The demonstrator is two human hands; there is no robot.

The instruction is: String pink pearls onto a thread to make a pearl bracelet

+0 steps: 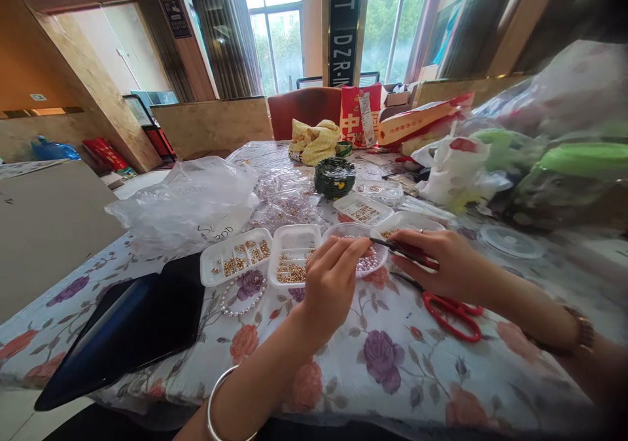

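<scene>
While red scissors (430, 303) lie beside the right hand (436, 261), presumably for quick reach, it grips dark pliers (405, 251), tips near the left hand (333, 274), fingers bunched, contents indiscernible. Bead bowl (384, 263) stands just beyond, likely for easy picking.

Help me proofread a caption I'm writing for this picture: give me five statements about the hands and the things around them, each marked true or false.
1. The right hand holds a dark-tipped tool. True.

2. The left hand lies flat on the tablecloth. False: the left hand has its fingers bent, gathered near the tool's tip.

3. A pair of red-handled scissors lies on the tablecloth. True.

4. The bead loop lies inside the round tub. False: the bead loop lies on the tablecloth; the round tub holds loose pinkish beads.

5. A silver-coloured bangle is on the left forearm. True.
</scene>
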